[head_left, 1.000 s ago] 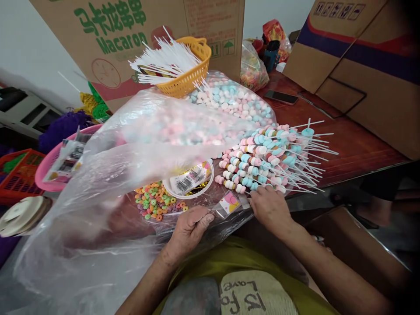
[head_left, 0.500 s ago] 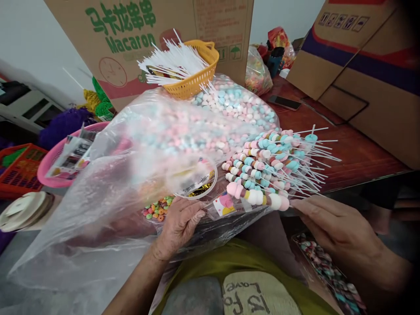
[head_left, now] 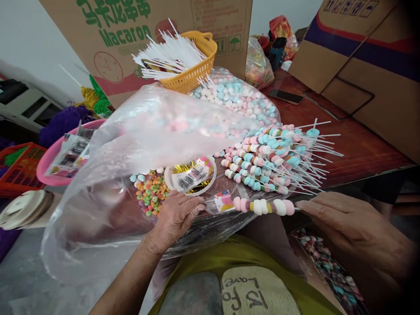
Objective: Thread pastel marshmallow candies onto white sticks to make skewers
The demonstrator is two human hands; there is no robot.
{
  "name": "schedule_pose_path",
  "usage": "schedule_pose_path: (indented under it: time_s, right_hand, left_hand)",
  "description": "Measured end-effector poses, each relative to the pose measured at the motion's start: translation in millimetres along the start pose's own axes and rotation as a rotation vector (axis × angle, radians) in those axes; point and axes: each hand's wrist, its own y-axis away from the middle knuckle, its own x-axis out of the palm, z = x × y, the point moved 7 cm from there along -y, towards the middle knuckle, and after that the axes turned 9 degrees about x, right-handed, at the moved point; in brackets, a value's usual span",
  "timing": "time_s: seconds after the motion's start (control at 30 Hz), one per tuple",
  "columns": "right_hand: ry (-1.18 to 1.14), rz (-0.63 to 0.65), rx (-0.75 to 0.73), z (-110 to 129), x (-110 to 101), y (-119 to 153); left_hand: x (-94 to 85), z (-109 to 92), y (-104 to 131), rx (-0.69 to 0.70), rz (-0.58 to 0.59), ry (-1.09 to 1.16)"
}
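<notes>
Pinched in my right hand (head_left: 348, 232) is the white stick of a marshmallow skewer (head_left: 262, 207), strung with pink, white, yellow and brown pieces. My left hand (head_left: 177, 218) has its thumb and fingers closed on the left end of a clear plastic sleeve (head_left: 224, 201) with a pink and yellow print. The skewer's pink tip is at the sleeve's right end; whether it is inside I cannot tell. Behind it lies a pile of similar skewers (head_left: 262, 162). Past my left fingers stands a round tub (head_left: 215, 177) holding gold ties and a printed packet.
Colourful candy rings (head_left: 152, 192) lie left of the tub. A large clear plastic sheet (head_left: 108, 188) partly covers loose marshmallows (head_left: 243, 103). Behind are a yellow basket (head_left: 193, 78) of white sticks, cartons (head_left: 226, 48) and a phone (head_left: 286, 96). A box of skewers (head_left: 331, 267) is low right.
The skewer's tip has come down, level with the sleeve, and the skewer has shifted slightly right. The plastic sheet has shifted, uncovering more of the tub and the candy rings.
</notes>
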Motion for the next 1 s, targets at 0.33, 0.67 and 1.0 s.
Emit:
schedule_pose_path:
  time_s: [0.33, 0.67, 1.0]
  right_hand:
    - [-0.037, -0.190, 0.176, -13, -13, 2]
    - [-0.039, -0.231, 0.083, 7, -3, 6]
    - [-0.055, -0.221, 0.088, 6, -7, 10]
  left_hand:
    - [-0.9, -5, -12, 0.109, 0.034, 0.028]
    - [-1.8, 1, -9, 0.028, -0.036, 0.004]
    - [2.7, -8, -17, 0.070, 0.071, -0.084]
